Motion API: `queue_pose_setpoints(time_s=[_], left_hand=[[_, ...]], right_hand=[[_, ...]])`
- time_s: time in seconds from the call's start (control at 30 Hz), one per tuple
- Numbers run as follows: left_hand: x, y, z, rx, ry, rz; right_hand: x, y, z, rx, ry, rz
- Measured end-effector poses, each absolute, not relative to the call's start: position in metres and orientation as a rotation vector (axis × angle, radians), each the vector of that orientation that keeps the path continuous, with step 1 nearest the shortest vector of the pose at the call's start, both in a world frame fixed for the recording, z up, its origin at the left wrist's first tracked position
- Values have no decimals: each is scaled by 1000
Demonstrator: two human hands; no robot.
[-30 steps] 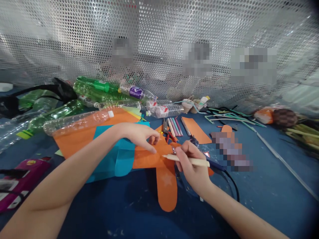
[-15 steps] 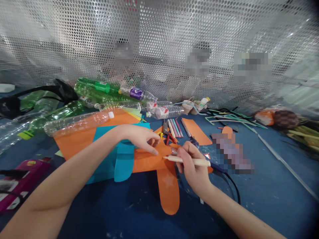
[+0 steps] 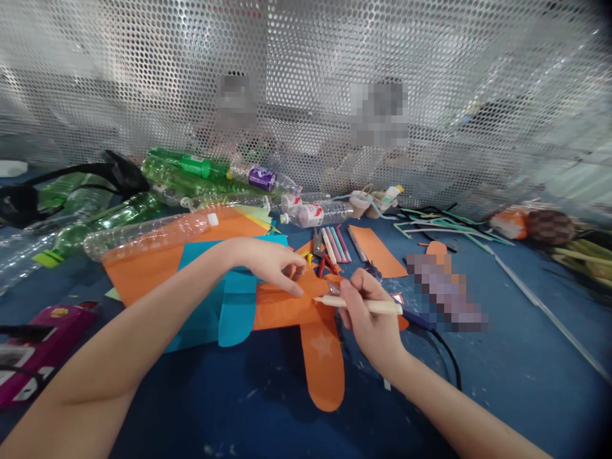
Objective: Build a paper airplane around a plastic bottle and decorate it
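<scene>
My right hand (image 3: 370, 312) grips a cream felt-tip marker (image 3: 382, 306), its tip at the surface of an orange paper airplane shape (image 3: 287, 309). A rounded orange wing (image 3: 324, 366) with a pale star points toward me. My left hand (image 3: 280, 264) lies over the upper edge of the orange paper, thumb apart from the loosely bent fingers and nothing seen in it. Left of the shape, a blue paper piece with a rounded flap (image 3: 238, 309) lies on a blue sheet (image 3: 198, 319). Several markers (image 3: 337, 245) lie behind my hands beside dark pliers (image 3: 317, 243).
Plastic bottles (image 3: 143, 233) crowd the back left, near a purple power strip (image 3: 36, 347). A blue-handled tool with a black cord (image 3: 421, 319) lies right of my right hand. Green straws (image 3: 440, 223) lie behind. People sit beyond the perforated metal screen (image 3: 306, 76).
My right hand and the marker have shifted very slightly over the orange paper. My left hand keeps its place. One person behind the screen at the right is no longer plainly visible.
</scene>
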State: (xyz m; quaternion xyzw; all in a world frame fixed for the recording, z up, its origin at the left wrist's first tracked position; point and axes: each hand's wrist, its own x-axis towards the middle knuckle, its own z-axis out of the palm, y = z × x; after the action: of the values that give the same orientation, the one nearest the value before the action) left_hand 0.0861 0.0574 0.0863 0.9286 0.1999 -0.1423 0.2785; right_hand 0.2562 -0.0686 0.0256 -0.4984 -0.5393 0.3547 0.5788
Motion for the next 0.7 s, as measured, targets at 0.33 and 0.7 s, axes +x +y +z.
queue_pose_setpoints(time_s=[0.33, 0.7], left_hand=[[87, 57, 87, 2510, 532, -381], [87, 57, 86, 2504, 540, -379]], right_hand=[[260, -67, 19, -1270, -1349, 752], [259, -68, 23, -1220, -1402, 852]])
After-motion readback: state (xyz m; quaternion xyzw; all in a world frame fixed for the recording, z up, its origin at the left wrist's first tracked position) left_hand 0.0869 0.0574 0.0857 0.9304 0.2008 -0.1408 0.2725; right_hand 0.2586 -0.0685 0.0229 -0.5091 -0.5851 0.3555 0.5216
